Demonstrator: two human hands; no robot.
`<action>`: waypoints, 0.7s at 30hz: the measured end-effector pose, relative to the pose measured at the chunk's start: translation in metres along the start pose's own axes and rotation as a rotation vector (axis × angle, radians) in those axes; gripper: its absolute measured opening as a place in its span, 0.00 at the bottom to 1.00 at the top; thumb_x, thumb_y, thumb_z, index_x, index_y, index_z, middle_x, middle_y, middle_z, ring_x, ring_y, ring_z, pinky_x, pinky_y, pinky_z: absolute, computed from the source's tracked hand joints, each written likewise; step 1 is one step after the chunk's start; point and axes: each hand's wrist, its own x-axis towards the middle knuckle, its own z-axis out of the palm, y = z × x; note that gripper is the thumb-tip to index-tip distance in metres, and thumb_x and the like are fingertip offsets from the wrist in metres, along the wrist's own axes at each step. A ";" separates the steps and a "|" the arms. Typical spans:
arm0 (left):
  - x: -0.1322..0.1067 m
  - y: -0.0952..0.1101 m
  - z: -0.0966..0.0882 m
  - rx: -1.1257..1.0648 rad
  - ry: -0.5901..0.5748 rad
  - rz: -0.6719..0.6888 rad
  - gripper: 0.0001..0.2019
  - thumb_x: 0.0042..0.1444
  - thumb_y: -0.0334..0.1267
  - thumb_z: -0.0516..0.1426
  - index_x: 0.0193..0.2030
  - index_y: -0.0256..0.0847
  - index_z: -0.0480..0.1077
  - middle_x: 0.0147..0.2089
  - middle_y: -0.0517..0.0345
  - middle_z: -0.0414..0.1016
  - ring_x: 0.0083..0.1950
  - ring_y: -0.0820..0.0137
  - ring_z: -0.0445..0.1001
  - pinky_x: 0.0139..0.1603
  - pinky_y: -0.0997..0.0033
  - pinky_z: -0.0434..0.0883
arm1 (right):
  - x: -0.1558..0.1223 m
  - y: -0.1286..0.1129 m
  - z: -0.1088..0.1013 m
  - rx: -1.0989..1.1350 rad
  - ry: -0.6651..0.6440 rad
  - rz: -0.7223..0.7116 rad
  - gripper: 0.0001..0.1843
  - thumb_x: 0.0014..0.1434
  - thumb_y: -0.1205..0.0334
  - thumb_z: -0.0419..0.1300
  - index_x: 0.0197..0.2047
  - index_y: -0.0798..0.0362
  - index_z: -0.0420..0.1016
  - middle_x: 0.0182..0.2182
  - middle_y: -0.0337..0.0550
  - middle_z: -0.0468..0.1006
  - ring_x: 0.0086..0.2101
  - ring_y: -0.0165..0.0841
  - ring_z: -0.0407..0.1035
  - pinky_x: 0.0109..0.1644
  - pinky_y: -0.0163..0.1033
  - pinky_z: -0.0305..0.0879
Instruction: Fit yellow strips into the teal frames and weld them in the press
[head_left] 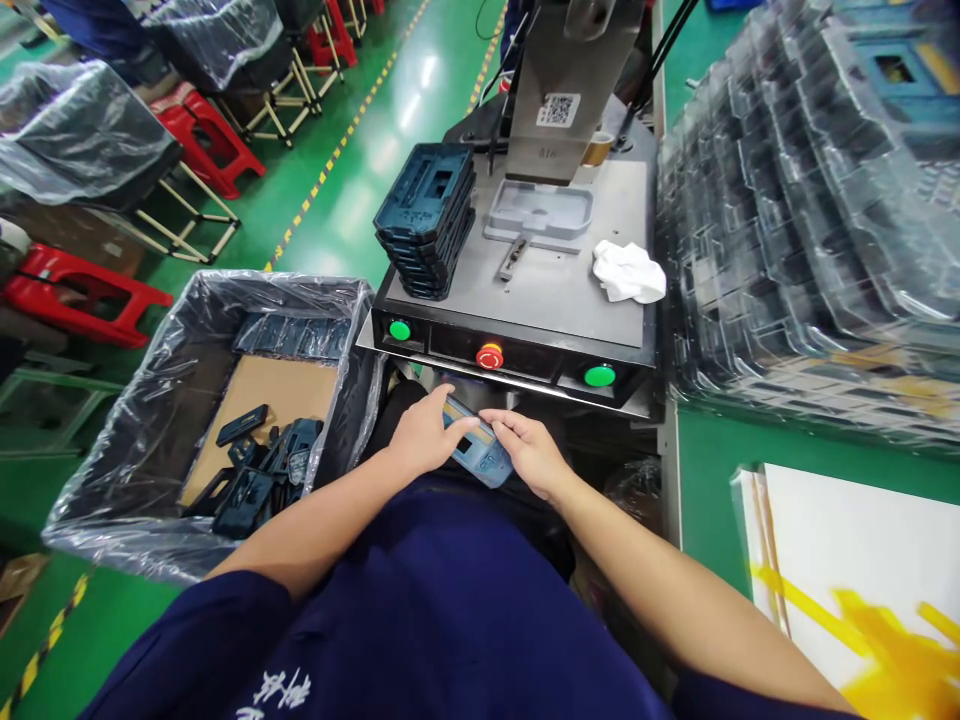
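Observation:
Low in front of my body, below the machine's front edge, I hold a blue plastic housing (487,462) with a rectangular window and a yellowish strip. My left hand (424,432) is closed on its left side, thumb lying across the face. At its upper right edge, the fingers of my right hand (529,450) pinch the rim. Above the hands is the press machine (562,300), bearing a stack of similar dark blue housings (426,205), a grey fixture (541,212), a small metal block (514,258) and a crumpled white cloth (628,272).
Green buttons (599,376) and a red emergency stop (490,356) line the machine's front. To the left stands a plastic-lined bin (161,440) with dark parts inside. Stacked clear trays (810,220) rise at right, near a white board (862,530) with yellow tape.

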 end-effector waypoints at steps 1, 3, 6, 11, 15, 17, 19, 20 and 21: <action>0.001 -0.002 -0.001 -0.031 0.006 -0.006 0.27 0.58 0.51 0.56 0.60 0.39 0.66 0.47 0.47 0.77 0.50 0.59 0.76 0.52 0.64 0.69 | 0.000 -0.001 0.000 0.024 -0.007 0.014 0.20 0.57 0.48 0.59 0.47 0.52 0.79 0.47 0.48 0.79 0.48 0.43 0.73 0.55 0.50 0.68; 0.004 -0.008 -0.002 -0.111 0.022 -0.032 0.21 0.62 0.48 0.52 0.57 0.41 0.70 0.36 0.52 0.78 0.40 0.62 0.78 0.46 0.67 0.70 | 0.001 -0.002 -0.001 0.062 -0.037 0.040 0.20 0.57 0.49 0.59 0.47 0.53 0.78 0.47 0.48 0.79 0.47 0.43 0.73 0.55 0.49 0.68; 0.008 -0.016 0.000 -0.232 0.016 -0.068 0.19 0.63 0.47 0.50 0.54 0.42 0.72 0.24 0.60 0.73 0.27 0.68 0.76 0.38 0.70 0.69 | 0.002 -0.002 -0.001 0.054 -0.067 0.060 0.20 0.59 0.50 0.58 0.47 0.53 0.78 0.45 0.48 0.79 0.46 0.43 0.73 0.53 0.48 0.69; 0.009 -0.023 0.005 -0.551 0.035 -0.089 0.20 0.58 0.51 0.53 0.49 0.39 0.72 0.31 0.59 0.75 0.22 0.73 0.71 0.28 0.73 0.68 | -0.001 -0.012 -0.008 -0.251 -0.067 -0.171 0.21 0.61 0.51 0.57 0.52 0.54 0.75 0.47 0.51 0.78 0.46 0.43 0.72 0.55 0.51 0.68; 0.011 -0.031 0.002 -0.807 0.116 -0.179 0.28 0.51 0.60 0.58 0.47 0.36 0.73 0.34 0.58 0.75 0.24 0.74 0.69 0.28 0.72 0.68 | -0.009 -0.027 -0.014 -0.550 -0.183 -0.509 0.38 0.54 0.47 0.67 0.63 0.57 0.65 0.58 0.57 0.67 0.57 0.45 0.64 0.62 0.50 0.61; 0.012 -0.033 -0.001 -0.869 0.123 -0.218 0.32 0.47 0.62 0.61 0.48 0.36 0.73 0.33 0.59 0.75 0.25 0.74 0.69 0.28 0.73 0.68 | -0.011 -0.031 -0.015 -0.679 -0.227 -0.538 0.47 0.49 0.45 0.71 0.66 0.56 0.62 0.61 0.58 0.63 0.60 0.47 0.60 0.64 0.50 0.59; 0.011 -0.032 -0.005 -0.927 0.101 -0.256 0.35 0.42 0.64 0.63 0.48 0.36 0.73 0.31 0.60 0.75 0.25 0.74 0.68 0.28 0.73 0.68 | -0.013 -0.034 -0.015 -0.790 -0.236 -0.551 0.49 0.48 0.44 0.72 0.66 0.54 0.61 0.63 0.58 0.61 0.61 0.47 0.59 0.64 0.51 0.59; 0.010 -0.031 -0.007 -0.954 0.076 -0.274 0.37 0.40 0.64 0.63 0.48 0.35 0.73 0.30 0.60 0.75 0.25 0.74 0.68 0.28 0.73 0.68 | -0.014 -0.037 -0.015 -0.832 -0.229 -0.565 0.47 0.48 0.44 0.71 0.66 0.53 0.61 0.62 0.58 0.61 0.60 0.47 0.59 0.63 0.50 0.60; 0.008 -0.029 -0.010 -0.978 0.046 -0.287 0.38 0.39 0.65 0.64 0.49 0.35 0.73 0.29 0.60 0.74 0.25 0.73 0.68 0.27 0.73 0.68 | -0.015 -0.040 -0.016 -0.865 -0.213 -0.585 0.46 0.49 0.45 0.70 0.66 0.52 0.61 0.62 0.58 0.62 0.60 0.47 0.61 0.62 0.50 0.62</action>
